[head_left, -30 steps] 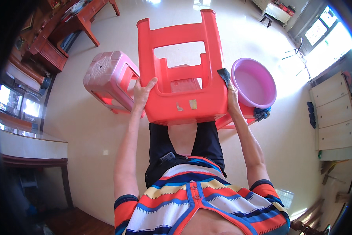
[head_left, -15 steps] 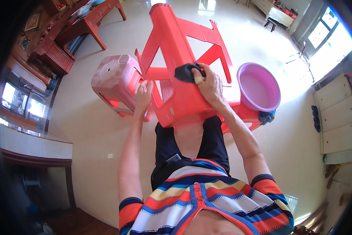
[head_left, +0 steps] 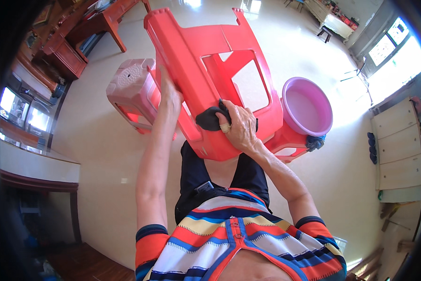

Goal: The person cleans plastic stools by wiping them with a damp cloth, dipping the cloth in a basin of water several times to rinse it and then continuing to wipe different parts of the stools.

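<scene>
A red plastic stool (head_left: 191,70) is tilted on its side in front of my lap, its legs pointing away from me. My left hand (head_left: 171,91) grips it along the left side, with the fingers partly hidden behind a leg. Bunched under my right hand (head_left: 241,124) is a black cloth (head_left: 208,120), pressed against the stool's side close to the seat end. A pale wrapping shows on the right thumb.
A faded pink stool (head_left: 131,77) stands at left. On the right, a purple basin (head_left: 306,105) rests on another red stool (head_left: 278,140), where a dark blue cloth (head_left: 315,143) hangs. Wooden furniture (head_left: 63,58) lines the far left; a pale cabinet (head_left: 397,140) stands right.
The stool has been turned so another side faces up, its legs swinging left. My left hand has shifted up along it; my right hand and the black cloth have come lower, nearer the seat.
</scene>
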A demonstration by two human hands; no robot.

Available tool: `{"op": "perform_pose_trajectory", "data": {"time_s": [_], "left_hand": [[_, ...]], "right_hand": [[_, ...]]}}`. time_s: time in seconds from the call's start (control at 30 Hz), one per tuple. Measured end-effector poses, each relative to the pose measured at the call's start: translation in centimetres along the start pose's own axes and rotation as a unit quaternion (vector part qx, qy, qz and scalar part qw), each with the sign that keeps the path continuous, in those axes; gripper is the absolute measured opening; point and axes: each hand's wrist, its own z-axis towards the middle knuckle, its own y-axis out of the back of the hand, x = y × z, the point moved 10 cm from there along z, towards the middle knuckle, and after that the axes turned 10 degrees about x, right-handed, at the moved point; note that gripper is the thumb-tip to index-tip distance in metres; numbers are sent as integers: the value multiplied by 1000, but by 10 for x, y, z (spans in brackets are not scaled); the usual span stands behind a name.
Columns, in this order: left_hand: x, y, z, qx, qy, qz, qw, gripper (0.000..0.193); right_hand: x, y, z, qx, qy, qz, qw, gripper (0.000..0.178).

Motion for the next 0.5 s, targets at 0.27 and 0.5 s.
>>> {"op": "perform_pose_trajectory", "data": {"time_s": [0.27,0.5], "left_hand": [[-8,-56,-10,50,-54,2,997,69],[29,-56,-31,61,-76,55,994,67]], "right_hand": [[-27,-12,-18,-63,59,-13,996,36],[-85,-57,-51,-6,15,-35,999,40]]}}
